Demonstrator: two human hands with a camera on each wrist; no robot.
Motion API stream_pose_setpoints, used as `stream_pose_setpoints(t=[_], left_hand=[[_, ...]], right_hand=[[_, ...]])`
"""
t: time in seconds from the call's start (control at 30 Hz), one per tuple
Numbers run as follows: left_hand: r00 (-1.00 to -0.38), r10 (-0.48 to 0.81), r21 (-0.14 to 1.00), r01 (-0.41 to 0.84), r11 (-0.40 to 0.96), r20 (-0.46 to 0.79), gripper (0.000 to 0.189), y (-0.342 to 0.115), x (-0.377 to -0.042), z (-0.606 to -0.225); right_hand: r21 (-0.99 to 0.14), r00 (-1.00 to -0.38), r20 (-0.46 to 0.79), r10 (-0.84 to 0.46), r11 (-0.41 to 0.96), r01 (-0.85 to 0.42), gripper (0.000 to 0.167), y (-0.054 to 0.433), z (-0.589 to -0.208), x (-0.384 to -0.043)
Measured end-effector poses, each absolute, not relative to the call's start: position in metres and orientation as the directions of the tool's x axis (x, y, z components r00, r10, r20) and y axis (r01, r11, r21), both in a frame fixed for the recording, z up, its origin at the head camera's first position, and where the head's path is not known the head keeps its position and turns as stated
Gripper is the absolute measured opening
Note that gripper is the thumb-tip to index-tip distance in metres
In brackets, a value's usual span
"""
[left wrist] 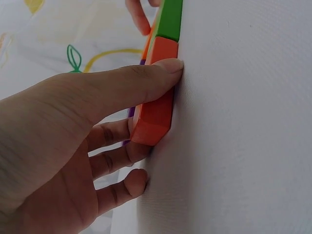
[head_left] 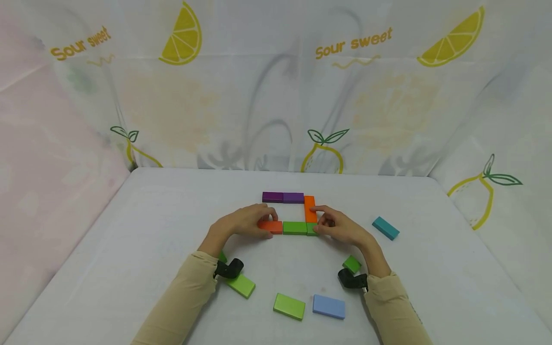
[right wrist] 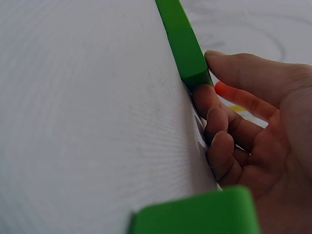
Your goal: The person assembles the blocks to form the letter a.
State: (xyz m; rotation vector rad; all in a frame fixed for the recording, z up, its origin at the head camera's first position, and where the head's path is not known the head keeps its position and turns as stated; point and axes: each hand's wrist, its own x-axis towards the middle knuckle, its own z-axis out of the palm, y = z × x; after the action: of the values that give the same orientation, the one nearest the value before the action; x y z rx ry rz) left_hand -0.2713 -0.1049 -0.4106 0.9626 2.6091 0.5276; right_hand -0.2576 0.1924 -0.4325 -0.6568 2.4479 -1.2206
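Note:
My left hand (head_left: 247, 220) pinches an orange-red block (left wrist: 163, 109), with the thumb along its near side and fingers behind it. To its right, a longer green block (head_left: 295, 228) and a small green block (head_left: 311, 230) continue the row. My right hand (head_left: 344, 227) holds the small green block's right end; the thumb touches its top edge and a curled finger meets its end face. The right index finger reaches to an orange block (head_left: 309, 209) standing away from the row. At the back, a dark purple block (head_left: 272, 197) and a purple block (head_left: 294, 198) lie end to end.
A teal block (head_left: 385, 228) lies to the right. A small green block (head_left: 352, 264) is beside my right wrist. Nearer me are a light green block (head_left: 289, 306), a blue block (head_left: 329, 306) and another light green block (head_left: 242, 286), with a green piece partly hidden by my left wrist.

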Motion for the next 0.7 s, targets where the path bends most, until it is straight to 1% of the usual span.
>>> stream_pose_setpoints(t=[0.53, 0.7], left_hand=[[-0.714, 0.691, 0.433, 0.59, 0.682, -0.115, 0.032, -0.106, -0.2727, -0.4145], [-0.713, 0.692, 0.455, 0.582, 0.675, -0.114, 0.035, -0.107, -0.2733, -0.4157]], right_hand=[[-0.816, -0.835, -0.078, -0.545, 0.517, -0.261, 0.053, 0.1929, -0.4338, -0.258], [-0.814, -0.835, -0.08, -0.544, 0.52, -0.261, 0.053, 0.1922, -0.4332, -0.2578]])
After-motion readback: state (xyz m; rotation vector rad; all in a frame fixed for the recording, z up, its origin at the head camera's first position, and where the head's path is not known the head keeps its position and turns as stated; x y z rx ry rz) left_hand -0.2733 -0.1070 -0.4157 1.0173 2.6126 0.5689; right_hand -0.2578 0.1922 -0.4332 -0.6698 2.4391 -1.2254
